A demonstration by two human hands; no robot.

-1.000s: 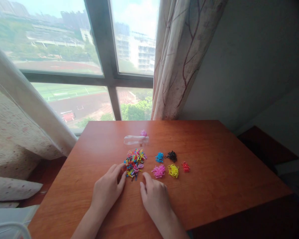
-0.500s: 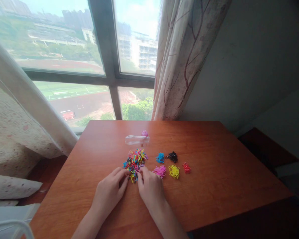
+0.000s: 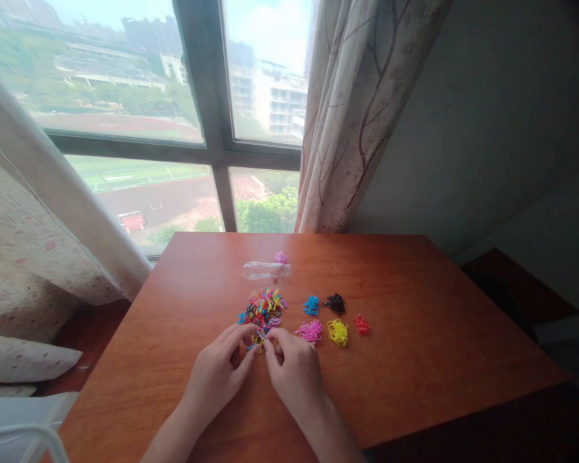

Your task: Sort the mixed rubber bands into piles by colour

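Note:
A mixed heap of small coloured rubber bands [image 3: 262,308] lies on the wooden table [image 3: 415,360]. My left hand [image 3: 219,373] and my right hand [image 3: 294,370] meet at the heap's near edge, fingertips pinched together on a few bands. To the right lie small sorted piles: blue [image 3: 311,305], black [image 3: 334,303], pink [image 3: 309,331], yellow [image 3: 338,332] and red [image 3: 361,325]. Both wrists rest low over the table.
A clear plastic bottle [image 3: 265,271] lies on its side behind the heap, with a small pink cap [image 3: 280,258] beside it. Curtains hang at the left [image 3: 43,212] and at the right [image 3: 352,116] of the window. A dark low surface [image 3: 511,283] stands to the table's right.
My right hand has moved left from beside the pink pile to the heap's near edge. Both hands have closed their fingertips together on bands there.

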